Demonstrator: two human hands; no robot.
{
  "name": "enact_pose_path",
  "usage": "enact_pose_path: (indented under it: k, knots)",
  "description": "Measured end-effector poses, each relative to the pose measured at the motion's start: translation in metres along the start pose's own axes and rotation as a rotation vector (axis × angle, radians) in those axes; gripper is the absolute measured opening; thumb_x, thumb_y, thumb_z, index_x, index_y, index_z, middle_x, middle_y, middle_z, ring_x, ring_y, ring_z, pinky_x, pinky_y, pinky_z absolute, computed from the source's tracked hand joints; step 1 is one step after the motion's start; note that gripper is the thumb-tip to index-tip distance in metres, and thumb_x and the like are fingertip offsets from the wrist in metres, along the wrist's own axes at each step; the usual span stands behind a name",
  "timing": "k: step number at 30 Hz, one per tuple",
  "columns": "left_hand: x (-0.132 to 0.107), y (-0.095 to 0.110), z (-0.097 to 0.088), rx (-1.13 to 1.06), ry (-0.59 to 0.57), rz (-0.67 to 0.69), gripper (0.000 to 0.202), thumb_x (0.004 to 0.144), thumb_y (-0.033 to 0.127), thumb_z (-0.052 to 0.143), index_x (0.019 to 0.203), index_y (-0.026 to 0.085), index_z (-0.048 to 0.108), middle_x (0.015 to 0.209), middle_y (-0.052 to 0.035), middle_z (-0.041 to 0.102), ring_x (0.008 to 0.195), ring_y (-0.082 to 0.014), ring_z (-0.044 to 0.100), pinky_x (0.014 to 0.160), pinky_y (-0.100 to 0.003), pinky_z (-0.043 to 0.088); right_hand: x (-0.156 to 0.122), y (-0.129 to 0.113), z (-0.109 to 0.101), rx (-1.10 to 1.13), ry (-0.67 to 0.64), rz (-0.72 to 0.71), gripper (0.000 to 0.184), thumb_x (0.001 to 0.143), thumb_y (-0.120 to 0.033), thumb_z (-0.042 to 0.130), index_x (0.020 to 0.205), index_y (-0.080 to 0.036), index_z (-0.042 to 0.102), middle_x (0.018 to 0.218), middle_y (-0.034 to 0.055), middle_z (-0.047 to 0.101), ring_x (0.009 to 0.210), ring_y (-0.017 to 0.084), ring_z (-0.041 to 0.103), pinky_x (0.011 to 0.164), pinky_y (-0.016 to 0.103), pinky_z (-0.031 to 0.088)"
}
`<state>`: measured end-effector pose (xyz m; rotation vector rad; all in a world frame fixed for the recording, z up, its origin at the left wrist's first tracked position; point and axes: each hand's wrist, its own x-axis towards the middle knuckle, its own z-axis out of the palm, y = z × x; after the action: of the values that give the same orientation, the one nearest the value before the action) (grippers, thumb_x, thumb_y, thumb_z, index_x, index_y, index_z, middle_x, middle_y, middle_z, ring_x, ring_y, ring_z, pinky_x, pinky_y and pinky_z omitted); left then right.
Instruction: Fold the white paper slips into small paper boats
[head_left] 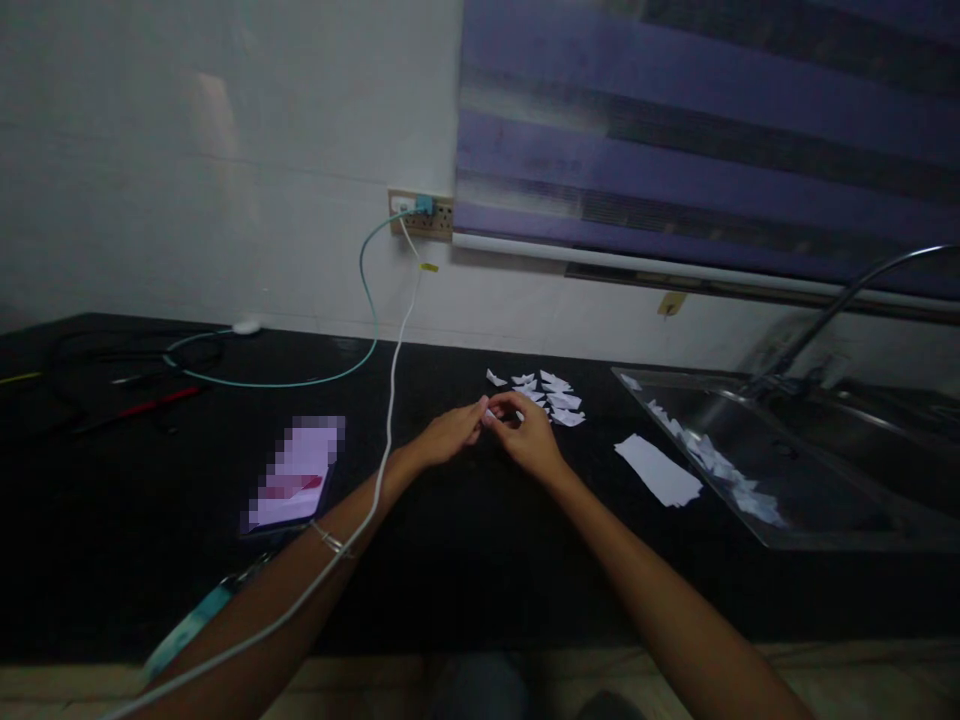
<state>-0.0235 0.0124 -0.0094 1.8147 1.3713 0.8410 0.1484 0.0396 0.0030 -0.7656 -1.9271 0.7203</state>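
Over the middle of the black counter (450, 590), my left hand (454, 434) and my right hand (531, 440) meet at the fingertips. Both pinch a small piece of white paper (490, 413), mostly covered by the fingers. Just beyond my right hand lies a group of small folded white papers (564, 401). To the right of that hand is a stack of flat white paper slips (660, 470). More folded papers (712, 460) line the left rim of the sink.
A phone (296, 475) with a lit screen lies left, near a teal strap (191, 625). A white cable (391, 400) runs from the wall socket (421, 215) across my left forearm. A teal cable (300, 384) curves behind. At right are the steel sink (817, 490) and faucet (847, 290).
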Motion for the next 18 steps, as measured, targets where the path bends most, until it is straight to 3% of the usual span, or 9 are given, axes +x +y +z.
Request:
enact_pose_path:
  k: [4, 10, 15, 16, 18]
  knots:
    - [0.0, 0.0, 0.0, 0.051, 0.038, 0.02, 0.072, 0.095, 0.07, 0.008, 0.078, 0.018, 0.055, 0.064, 0.0004, 0.049, 0.062, -0.0151, 0.046, 0.059, -0.027, 0.035, 0.0, 0.0, 0.001, -0.113, -0.005, -0.072, 0.003, 0.081, -0.018, 0.067, 0.084, -0.018, 0.067, 0.085, 0.0045, 0.064, 0.082, 0.019, 0.06, 0.071, 0.029, 0.047]
    - [0.001, 0.003, 0.002, 0.087, 0.062, -0.01, 0.07, 0.095, 0.07, 0.014, 0.087, 0.019, 0.06, 0.066, -0.0003, 0.054, 0.064, -0.0171, 0.05, 0.061, -0.028, 0.037, 0.002, 0.006, 0.003, -0.226, -0.031, -0.004, 0.006, 0.085, -0.018, 0.062, 0.08, -0.017, 0.063, 0.085, 0.0051, 0.062, 0.082, 0.019, 0.057, 0.075, 0.031, 0.045]
    - [0.001, 0.007, 0.003, 0.051, 0.141, 0.002, 0.065, 0.097, 0.066, 0.018, 0.094, 0.018, 0.063, 0.072, -0.0025, 0.06, 0.069, -0.0184, 0.055, 0.065, -0.028, 0.041, 0.023, 0.011, -0.018, -0.394, -0.096, -0.041, 0.009, 0.088, -0.018, 0.059, 0.085, -0.016, 0.067, 0.09, 0.0068, 0.066, 0.087, 0.019, 0.059, 0.08, 0.031, 0.044]
    - [0.001, 0.007, 0.003, 0.052, 0.156, 0.003, 0.065, 0.098, 0.064, 0.018, 0.093, 0.018, 0.063, 0.073, -0.0034, 0.061, 0.07, -0.0188, 0.056, 0.066, -0.029, 0.041, 0.032, 0.012, -0.023, -0.459, -0.125, -0.012, 0.01, 0.087, -0.016, 0.058, 0.085, -0.016, 0.068, 0.091, 0.0074, 0.068, 0.087, 0.019, 0.06, 0.08, 0.03, 0.044]
    - [0.001, 0.005, 0.003, 0.056, 0.165, 0.011, 0.064, 0.099, 0.062, 0.017, 0.092, 0.018, 0.064, 0.074, -0.0053, 0.063, 0.073, -0.0197, 0.058, 0.068, -0.029, 0.042, 0.053, 0.012, -0.029, -0.595, -0.301, 0.047, 0.013, 0.085, -0.014, 0.059, 0.084, -0.015, 0.071, 0.085, 0.0075, 0.071, 0.08, 0.018, 0.062, 0.075, 0.028, 0.044]
